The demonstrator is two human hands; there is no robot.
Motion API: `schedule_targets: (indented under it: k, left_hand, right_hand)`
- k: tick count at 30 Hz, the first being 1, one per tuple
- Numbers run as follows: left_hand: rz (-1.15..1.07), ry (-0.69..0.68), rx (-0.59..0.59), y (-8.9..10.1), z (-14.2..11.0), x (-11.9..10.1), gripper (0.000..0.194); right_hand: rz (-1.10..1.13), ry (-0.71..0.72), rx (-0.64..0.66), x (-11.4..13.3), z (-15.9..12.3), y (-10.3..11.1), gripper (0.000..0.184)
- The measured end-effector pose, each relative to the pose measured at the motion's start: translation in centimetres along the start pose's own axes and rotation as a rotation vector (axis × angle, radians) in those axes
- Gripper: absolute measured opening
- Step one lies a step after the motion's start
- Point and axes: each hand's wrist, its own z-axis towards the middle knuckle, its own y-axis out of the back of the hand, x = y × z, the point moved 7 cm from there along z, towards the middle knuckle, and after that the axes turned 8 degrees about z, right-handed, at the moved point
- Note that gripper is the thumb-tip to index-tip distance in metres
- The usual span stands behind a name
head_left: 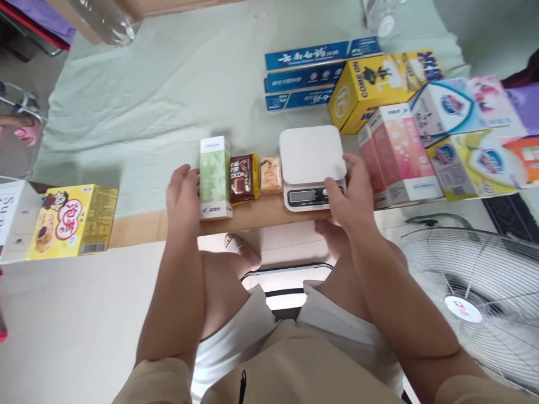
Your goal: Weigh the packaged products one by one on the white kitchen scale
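Left hand, loosely open, beside a green-and-white rectangular carton; right hand, spread open, touching a square white plastic scale. Both items border the cloth-covered wooden bench's front edge: pulling bodyward could drop either.

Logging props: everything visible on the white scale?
The white scale looks plastic, with a rounded-square platform over its base. Its front carries a black strip with grey display, any reading illegible, and a button at right. It lies flat near the table's front edge. The right hand appears to touch its right side, thumb by the button; a wrapped snack sits close left.
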Motion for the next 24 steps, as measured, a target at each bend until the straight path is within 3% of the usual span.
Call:
schedule_targets:
  k: [4,6,8,11,12,14,15,19,21,24]
  left_hand:
    - [-0.108,0.137,-0.081,-0.4,0.3,-0.8,0.033]
    - [-0.115,0.158,-0.098,-0.5,0.2,-1.4,0.026]
    - [-0.112,0.127,-0.163,0.1,-0.1,-2.3,0.020]
    - [-0.127,-0.060,-0.367,1.7,-2.0,-4.8,0.015]
    - [-0.157,-0.169,-0.422,1.9,-3.3,-6.0,0.017]
    - [-0.266,-0.475,-0.410,0.6,-6.6,-9.0,0.021]
    - [-0.274,-0.591,-0.317,-1.1,-8.3,-10.5,0.021]
    - [-0.118,-0.790,0.267,-12.1,-14.8,-15.1,0.016]
    - [-0.083,-0.885,0.386,-16.5,-17.5,-17.1,0.018]
    - [-0.010,-0.945,0.521,-21.5,-20.0,-19.3,0.037]
  right_hand:
    - [0.093,-0.104,0.125,-0.4,0.8,-1.0,0.061]
    - [0.102,-0.055,0.147,0.3,0.8,-1.1,0.063]
    - [0.096,0.080,0.117,1.6,0.3,-0.4,0.059]
    - [0.068,0.344,-0.021,4.2,-1.4,2.0,0.045]
    - [0.064,0.412,-0.073,5.0,-2.1,3.2,0.041]
    - [0.077,0.502,-0.162,6.1,-3.3,5.5,0.038]
    - [0.092,0.540,-0.205,6.5,-3.8,6.8,0.039]
    - [0.134,0.602,-0.497,5.4,-4.3,12.2,0.038]
    - [0.113,0.520,-0.587,3.5,-3.5,14.2,0.037]
    - [0.012,0.367,-0.504,1.1,-1.6,15.4,0.041]
